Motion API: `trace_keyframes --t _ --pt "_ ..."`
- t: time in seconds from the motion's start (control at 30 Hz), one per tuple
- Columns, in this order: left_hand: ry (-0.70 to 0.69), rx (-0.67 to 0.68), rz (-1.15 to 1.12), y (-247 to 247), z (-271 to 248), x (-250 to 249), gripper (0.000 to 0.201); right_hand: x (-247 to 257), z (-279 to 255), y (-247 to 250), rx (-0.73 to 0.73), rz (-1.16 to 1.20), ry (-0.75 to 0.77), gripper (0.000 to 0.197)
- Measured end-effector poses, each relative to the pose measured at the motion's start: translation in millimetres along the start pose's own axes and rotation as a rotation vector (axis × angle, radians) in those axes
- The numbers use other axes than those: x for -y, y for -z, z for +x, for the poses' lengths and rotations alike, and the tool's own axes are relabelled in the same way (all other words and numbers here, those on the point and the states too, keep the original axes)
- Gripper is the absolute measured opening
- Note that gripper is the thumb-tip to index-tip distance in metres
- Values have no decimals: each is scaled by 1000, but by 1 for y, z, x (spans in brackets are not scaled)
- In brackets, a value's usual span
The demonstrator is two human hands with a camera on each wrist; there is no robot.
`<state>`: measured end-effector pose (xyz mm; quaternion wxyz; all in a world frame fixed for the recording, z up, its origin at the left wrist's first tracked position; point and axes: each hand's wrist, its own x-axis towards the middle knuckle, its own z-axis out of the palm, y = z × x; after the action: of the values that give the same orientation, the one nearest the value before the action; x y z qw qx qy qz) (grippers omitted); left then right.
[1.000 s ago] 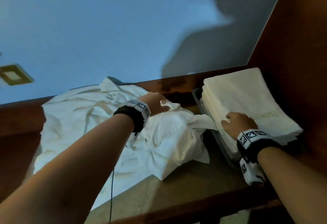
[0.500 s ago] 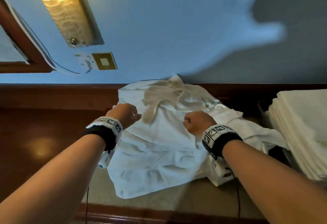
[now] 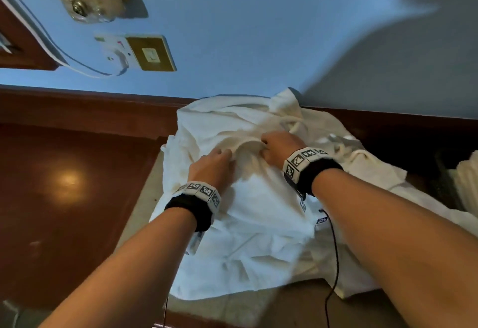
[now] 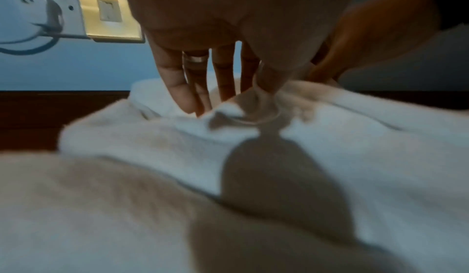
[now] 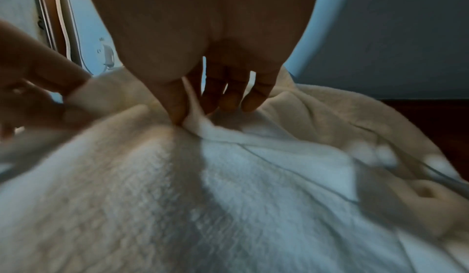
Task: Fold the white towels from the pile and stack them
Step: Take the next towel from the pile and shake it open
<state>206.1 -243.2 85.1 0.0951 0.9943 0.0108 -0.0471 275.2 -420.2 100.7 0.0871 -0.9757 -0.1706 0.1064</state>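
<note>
Brass switch plate (image 3: 152, 54) on blue wall (image 3: 245, 30), white socket (image 3: 113, 52) beside, wood counter (image 3: 64, 185)

You wore a black fabric wristband (image 3: 190, 210) topped with white checker-marked tag blocks (image 3: 200, 190) behind each hand's fingers, and a silver ring (image 4: 196, 58) on one left finger.

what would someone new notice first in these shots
Both hands meet mid-frame on the crumpled white towel pile: the left hand and right hand each pinch a fold of the top towel. Behind, a brass wall switch stands out on the blue wall.
</note>
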Motion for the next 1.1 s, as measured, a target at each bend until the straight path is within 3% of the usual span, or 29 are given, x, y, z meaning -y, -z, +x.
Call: trace_keyframes --t 0.13,0.33,0.43,0.53,0.77,0.83,0.93,1.0,1.03,1.1 --pt "82 -118 -144 69 4 35 21 1 -1 27 -57 39 -40 7" --pt "80 -322 -76 192 -11 107 21 33 -1 107 -168 81 -4 16" --pt "142 -418 -40 242 -36 158 20 46 -16 146 -182 38 -33 14" --pt "208 -500 -50 280 -72 216 21 60 -37 174 -194 17 -110 28" --pt "286 -528 6 334 -116 323 18 191 -80 208 -423 45 -92 17" --pt "238 -500 -21 337 -123 329 11 235 -86 213 -497 78 -18 21" --pt "-64 -313 -232 322 -133 300 77 309 -96 212 -478 73 102 35" --pt "-200 -129 -448 302 -138 268 96 358 -105 204 -422 4 192 39" --pt "-243 -96 -547 288 -138 257 88 378 -107 198 -395 -21 230 39" --pt "-281 -160 -630 265 -135 252 41 401 -109 187 -350 -58 265 34"
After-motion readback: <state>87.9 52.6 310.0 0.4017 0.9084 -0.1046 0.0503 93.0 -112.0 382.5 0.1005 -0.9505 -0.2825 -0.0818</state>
